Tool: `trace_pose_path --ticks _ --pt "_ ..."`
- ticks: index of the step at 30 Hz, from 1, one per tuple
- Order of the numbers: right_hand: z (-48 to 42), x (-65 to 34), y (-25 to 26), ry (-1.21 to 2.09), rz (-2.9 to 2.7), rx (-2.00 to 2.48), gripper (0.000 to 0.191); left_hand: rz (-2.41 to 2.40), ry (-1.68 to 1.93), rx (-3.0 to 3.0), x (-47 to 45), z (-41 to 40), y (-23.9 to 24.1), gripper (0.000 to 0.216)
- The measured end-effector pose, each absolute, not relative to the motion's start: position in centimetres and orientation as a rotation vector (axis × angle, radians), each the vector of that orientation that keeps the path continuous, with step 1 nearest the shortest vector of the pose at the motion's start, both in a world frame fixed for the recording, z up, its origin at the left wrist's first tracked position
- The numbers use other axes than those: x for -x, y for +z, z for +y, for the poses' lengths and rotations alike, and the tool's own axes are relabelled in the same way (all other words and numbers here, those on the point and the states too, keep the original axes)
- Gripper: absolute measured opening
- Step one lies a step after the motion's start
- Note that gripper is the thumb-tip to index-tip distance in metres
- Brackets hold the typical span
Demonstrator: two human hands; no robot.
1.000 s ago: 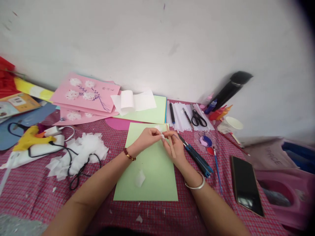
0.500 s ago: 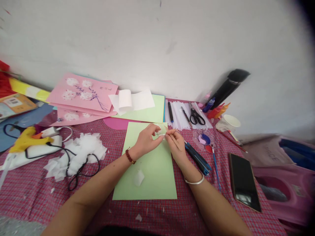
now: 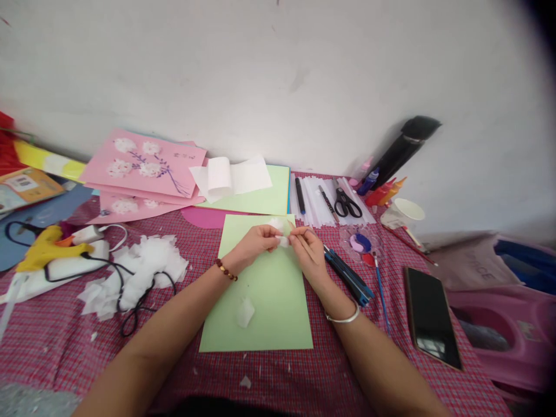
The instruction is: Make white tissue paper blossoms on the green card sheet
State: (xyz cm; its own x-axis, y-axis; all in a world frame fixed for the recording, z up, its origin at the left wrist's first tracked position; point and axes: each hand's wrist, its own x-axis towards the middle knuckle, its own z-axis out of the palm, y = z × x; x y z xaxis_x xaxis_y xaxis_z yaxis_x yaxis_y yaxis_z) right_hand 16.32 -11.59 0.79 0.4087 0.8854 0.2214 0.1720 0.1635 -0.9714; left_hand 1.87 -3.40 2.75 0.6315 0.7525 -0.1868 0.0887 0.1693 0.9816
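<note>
Both hands meet over the far end of a light green card sheet [image 3: 269, 301] lying on the red checked cloth. My left hand [image 3: 256, 243] pinches a small crumpled piece of white tissue paper [image 3: 281, 237]. My right hand [image 3: 308, 252] is closed on the same tissue and also holds a thin wooden stick [image 3: 309, 246] along its fingers. Another small white tissue scrap [image 3: 244, 313] lies on the green sheet nearer to me.
A pile of white tissue pieces [image 3: 139, 269], a yellow glue gun [image 3: 46, 249] and its black cable lie at left. Pink flower cards [image 3: 145, 168] lean at the back. Scissors [image 3: 346, 202], pens, paint palette [image 3: 360, 243], paper cup [image 3: 403, 211] and a black phone [image 3: 432, 315] sit at right.
The hands stayed together over the sheet's far end, working the tissue. The stick has swung from standing out below the right hand to lying along its fingers.
</note>
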Motion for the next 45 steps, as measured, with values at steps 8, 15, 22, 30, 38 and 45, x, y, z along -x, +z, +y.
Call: trace_pose_path --ticks 8,15,22,30,38,45 --pt "-11.1 -18.5 1.0 0.715 -1.137 1.345 0.044 1.109 0.818 -1.452 0.8 1.0 3.5 0.022" --pt "-10.6 -18.5 0.6 0.612 -1.215 1.403 0.043 1.197 0.814 -1.522 0.9 1.2 2.5 0.02" --pt "-9.9 -18.0 0.4 0.689 -1.214 1.368 0.042 1.16 0.76 -1.543 0.9 1.1 2.5 0.02" --pt "-9.6 -18.0 0.1 0.771 -1.133 1.34 0.038 0.946 0.446 -1.708 0.2 -0.6 4.0 0.022" --pt "-9.5 -18.1 0.0 0.799 -1.111 1.311 0.034 1.116 0.593 -1.939 -2.4 -2.3 1.9 0.017" --pt "-10.3 -18.1 0.2 0.73 -1.015 1.315 0.033 1.181 0.672 -1.946 -2.4 -1.5 0.2 0.016"
